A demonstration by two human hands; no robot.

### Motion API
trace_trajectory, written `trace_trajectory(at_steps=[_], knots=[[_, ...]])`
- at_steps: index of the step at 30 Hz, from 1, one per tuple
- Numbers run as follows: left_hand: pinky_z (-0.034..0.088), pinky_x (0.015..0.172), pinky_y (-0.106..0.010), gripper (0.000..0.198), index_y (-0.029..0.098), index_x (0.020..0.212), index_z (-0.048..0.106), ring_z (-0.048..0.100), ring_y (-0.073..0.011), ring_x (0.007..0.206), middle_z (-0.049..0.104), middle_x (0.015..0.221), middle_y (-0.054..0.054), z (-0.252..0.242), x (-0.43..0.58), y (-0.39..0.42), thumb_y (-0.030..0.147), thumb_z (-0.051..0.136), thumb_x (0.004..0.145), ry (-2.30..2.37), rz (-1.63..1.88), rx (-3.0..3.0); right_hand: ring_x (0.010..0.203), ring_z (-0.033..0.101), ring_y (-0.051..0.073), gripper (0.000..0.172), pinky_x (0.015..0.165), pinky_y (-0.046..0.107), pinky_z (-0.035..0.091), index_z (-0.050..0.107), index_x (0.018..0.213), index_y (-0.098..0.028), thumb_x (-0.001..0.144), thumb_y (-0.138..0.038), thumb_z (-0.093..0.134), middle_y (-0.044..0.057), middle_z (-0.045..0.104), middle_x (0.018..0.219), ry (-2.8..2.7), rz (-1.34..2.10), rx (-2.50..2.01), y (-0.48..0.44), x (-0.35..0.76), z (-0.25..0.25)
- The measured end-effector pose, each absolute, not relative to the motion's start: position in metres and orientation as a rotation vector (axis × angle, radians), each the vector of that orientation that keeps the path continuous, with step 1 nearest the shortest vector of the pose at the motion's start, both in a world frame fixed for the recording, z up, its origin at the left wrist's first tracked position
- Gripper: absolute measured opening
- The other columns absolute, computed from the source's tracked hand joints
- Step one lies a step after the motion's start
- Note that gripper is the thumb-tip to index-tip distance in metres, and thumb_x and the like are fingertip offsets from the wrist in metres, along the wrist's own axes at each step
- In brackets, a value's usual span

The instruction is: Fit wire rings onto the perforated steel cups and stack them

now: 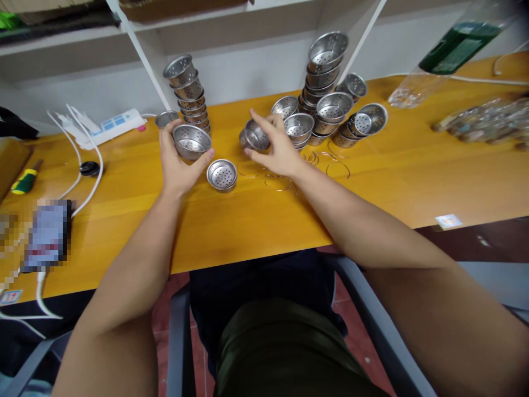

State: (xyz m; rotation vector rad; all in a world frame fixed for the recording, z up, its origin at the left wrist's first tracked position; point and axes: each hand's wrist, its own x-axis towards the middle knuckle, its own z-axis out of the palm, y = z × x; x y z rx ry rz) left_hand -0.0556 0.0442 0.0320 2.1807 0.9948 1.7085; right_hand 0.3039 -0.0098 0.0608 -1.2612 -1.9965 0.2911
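My left hand (176, 168) is closed around a perforated metal filter basket (192, 139), gripping it by its sides with the opening tilted up toward me. My right hand (283, 150) has thumb and fingers around another filter basket (253, 135), which is tipped on its side. Between the hands, a small filter basket (222, 174) stands on the table with its holed bottom showing. Behind my left hand rises a tall stack of filter baskets (192, 94), and a single one (166, 118) shows partly beside it.
To the right stand more stacked filter baskets (324, 74) and loose ones (370, 118). Thin wire rings (336, 165) lie in front of them. A plastic bottle (454, 52), a power strip (118, 125), cables and a screwdriver (25, 181) are also on the table (248, 231).
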Motion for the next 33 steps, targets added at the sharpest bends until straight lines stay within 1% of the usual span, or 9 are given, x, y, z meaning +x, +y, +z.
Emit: trace_trajectory(at_steps=[7, 12, 16, 18, 20, 22, 24, 29, 33], knots=[[0.072, 0.132, -0.066, 0.112, 0.038, 0.17, 0.059, 0.083, -0.0385, 0.148, 0.076, 0.163, -0.012, 0.01, -0.042, 0.056, 0.1, 0.105, 0.089, 0.803, 1.731, 2.143, 0.192, 0.053, 0.048, 0.114, 0.165, 0.066, 0.038, 0.04, 0.207, -0.011, 0.105, -0.023, 0.092, 0.028, 0.058, 0.199, -2.106, 0.337, -1.34, 0.003, 0.281, 0.042], [0.071, 0.13, -0.062, 0.115, 0.038, 0.17, 0.059, 0.081, -0.0381, 0.152, 0.074, 0.166, -0.011, 0.007, -0.029, 0.052, 0.102, 0.106, 0.087, 0.798, 1.661, 2.127, 0.194, 0.053, 0.048, 0.108, 0.165, 0.068, 0.038, 0.046, 0.204, -0.014, 0.107, -0.023, 0.092, 0.028, 0.058, 0.202, -2.116, 0.427, -1.336, 0.009, 0.278, 0.034], [0.07, 0.127, -0.061, 0.112, 0.042, 0.171, 0.055, 0.082, -0.0361, 0.148, 0.073, 0.163, -0.008, 0.011, -0.023, 0.046, 0.107, 0.099, 0.091, 0.733, 1.765, 2.129, 0.193, 0.053, 0.05, 0.11, 0.163, 0.07, 0.042, 0.046, 0.202, -0.01, 0.108, -0.038, 0.097, 0.032, 0.054, 0.204, -2.084, 0.474, -1.314, 0.002, 0.28, 0.041], [0.067, 0.131, -0.062, 0.115, 0.042, 0.171, 0.051, 0.078, -0.0347, 0.153, 0.071, 0.165, -0.007, 0.016, -0.022, 0.041, 0.11, 0.098, 0.091, 0.774, 1.776, 2.123, 0.183, 0.064, 0.048, 0.084, 0.155, 0.066, 0.052, 0.059, 0.191, -0.011, 0.118, -0.042, 0.085, 0.031, 0.064, 0.195, -2.063, 0.404, -1.326, -0.01, 0.282, 0.058], [0.063, 0.138, -0.064, 0.118, 0.04, 0.173, 0.047, 0.074, -0.0345, 0.162, 0.068, 0.169, -0.007, 0.02, -0.021, 0.036, 0.115, 0.092, 0.093, 0.854, 1.739, 2.122, 0.161, 0.079, 0.042, 0.049, 0.142, 0.057, 0.062, 0.076, 0.17, -0.014, 0.125, -0.033, 0.069, 0.026, 0.08, 0.174, -2.104, 0.33, -1.376, -0.025, 0.285, 0.08], [0.061, 0.143, -0.069, 0.118, 0.039, 0.172, 0.046, 0.072, -0.0373, 0.166, 0.068, 0.17, -0.01, 0.024, -0.02, 0.032, 0.12, 0.081, 0.095, 0.901, 1.739, 2.125, 0.137, 0.087, 0.038, 0.031, 0.126, 0.05, 0.067, 0.086, 0.147, -0.016, 0.124, -0.022, 0.067, 0.021, 0.091, 0.149, -2.284, 0.361, -1.479, -0.041, 0.286, 0.102], [0.061, 0.145, -0.074, 0.117, 0.039, 0.171, 0.046, 0.074, -0.0423, 0.167, 0.068, 0.168, -0.013, 0.026, -0.021, 0.03, 0.122, 0.077, 0.095, 0.922, 1.777, 2.146, 0.128, 0.089, 0.037, 0.023, 0.112, 0.045, 0.066, 0.09, 0.136, -0.017, 0.12, -0.02, 0.074, 0.019, 0.094, 0.139, -2.472, 0.401, -1.6, -0.052, 0.284, 0.115], [0.058, 0.151, -0.074, 0.108, 0.041, 0.174, 0.047, 0.07, -0.0466, 0.176, 0.066, 0.174, -0.015, 0.026, -0.026, 0.032, 0.096, 0.1, 0.098, 1.065, 1.659, 2.193, 0.134, 0.089, 0.038, 0.019, 0.093, 0.039, 0.057, 0.092, 0.134, -0.018, 0.12, -0.024, 0.081, 0.02, 0.094, 0.147, -2.653, 0.387, -1.736, -0.054, 0.268, 0.118], [0.056, 0.154, -0.07, 0.125, 0.038, 0.173, 0.049, 0.067, -0.0422, 0.177, 0.068, 0.174, -0.011, 0.03, -0.025, 0.03, 0.117, 0.093, 0.087, 0.994, 1.63, 2.216, 0.123, 0.091, 0.036, 0.024, 0.082, 0.039, 0.049, 0.093, 0.132, -0.016, 0.118, -0.014, 0.075, 0.021, 0.095, 0.14, -2.7, 0.368, -1.786, -0.058, 0.261, 0.124]])
